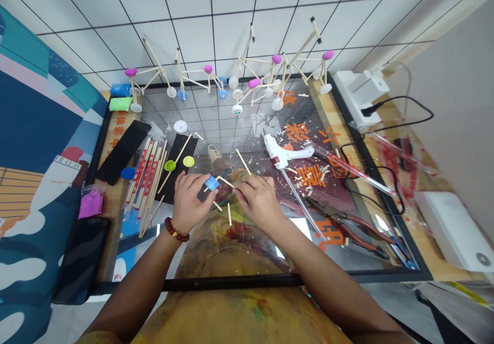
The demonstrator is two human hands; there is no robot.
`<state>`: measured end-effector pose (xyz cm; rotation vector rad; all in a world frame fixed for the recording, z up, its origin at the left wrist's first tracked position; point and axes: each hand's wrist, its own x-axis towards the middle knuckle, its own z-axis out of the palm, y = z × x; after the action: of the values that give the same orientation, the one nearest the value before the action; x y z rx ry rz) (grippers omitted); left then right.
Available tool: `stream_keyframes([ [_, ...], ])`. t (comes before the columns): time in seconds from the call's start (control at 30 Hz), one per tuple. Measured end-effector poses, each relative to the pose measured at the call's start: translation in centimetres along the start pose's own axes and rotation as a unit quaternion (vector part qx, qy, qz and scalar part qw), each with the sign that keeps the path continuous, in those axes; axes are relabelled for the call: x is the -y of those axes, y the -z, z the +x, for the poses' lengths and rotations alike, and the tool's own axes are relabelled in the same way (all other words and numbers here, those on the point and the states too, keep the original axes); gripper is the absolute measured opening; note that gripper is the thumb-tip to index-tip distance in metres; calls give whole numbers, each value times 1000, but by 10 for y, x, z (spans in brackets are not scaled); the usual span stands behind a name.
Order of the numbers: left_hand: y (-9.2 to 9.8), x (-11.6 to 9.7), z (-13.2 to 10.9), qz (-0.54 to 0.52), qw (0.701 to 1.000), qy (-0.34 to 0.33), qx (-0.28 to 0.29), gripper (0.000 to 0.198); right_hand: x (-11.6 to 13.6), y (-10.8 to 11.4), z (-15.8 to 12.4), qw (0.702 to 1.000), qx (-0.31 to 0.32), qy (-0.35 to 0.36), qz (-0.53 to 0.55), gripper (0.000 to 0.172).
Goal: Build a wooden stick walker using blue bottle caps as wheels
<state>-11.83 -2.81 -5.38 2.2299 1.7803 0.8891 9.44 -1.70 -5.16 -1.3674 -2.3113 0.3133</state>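
Note:
My left hand [192, 201] pinches a blue bottle cap [212, 182] at its fingertips, a short bit of stick showing at the cap. Opposite it, my right hand [259, 200] has its fingers closed on a thin wooden stick [225, 182], whose far end reaches close to the cap; whether they touch I cannot tell. Another wooden stick [243, 161] sticks out beyond the right hand's knuckles, its lower end hidden. Below the hands, a short stick piece [229, 214] lies on the glass tabletop [208, 256]. Left of them are a green cap [170, 166] with a stick across it and a yellow cap [188, 161].
A white glue gun [281, 152] lies right of my hands, with pliers [347, 224] nearer me. Stick bundles [148, 179] and a phone [82, 261] lie left. Stick figures with purple heads [208, 69] stand along the back. A power strip [353, 99] sits at right.

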Motion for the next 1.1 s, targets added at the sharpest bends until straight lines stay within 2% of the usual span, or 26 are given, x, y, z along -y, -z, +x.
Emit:
stream_keyframes([
  [0.13, 1, -1, 0, -13, 1000, 8, -16, 28, 2, 0, -1, 1000, -21, -6, 0, 18],
  [0.33, 3, -3, 1, -8, 999, 33, -16, 28, 2, -2, 1, 1000, -22, -19, -11, 28],
  [0.57, 1, -2, 1, 17, 1000, 22, -2, 32, 0, -6, 7, 1000, -6, -31, -5, 17],
  [0.7, 1, -3, 1, 8, 1000, 18, -17, 38, 1, -5, 7, 999, -12, -36, -5, 18],
  [1.0, 1, -3, 1, 9, 1000, 14, -8, 29, 0, -4, 9, 999, -9, -31, -6, 16],
  [1.1, 2, -3, 1, 6, 1000, 5, -20, 33, -1, -4, 7, 999, -25, -22, -2, 17],
])
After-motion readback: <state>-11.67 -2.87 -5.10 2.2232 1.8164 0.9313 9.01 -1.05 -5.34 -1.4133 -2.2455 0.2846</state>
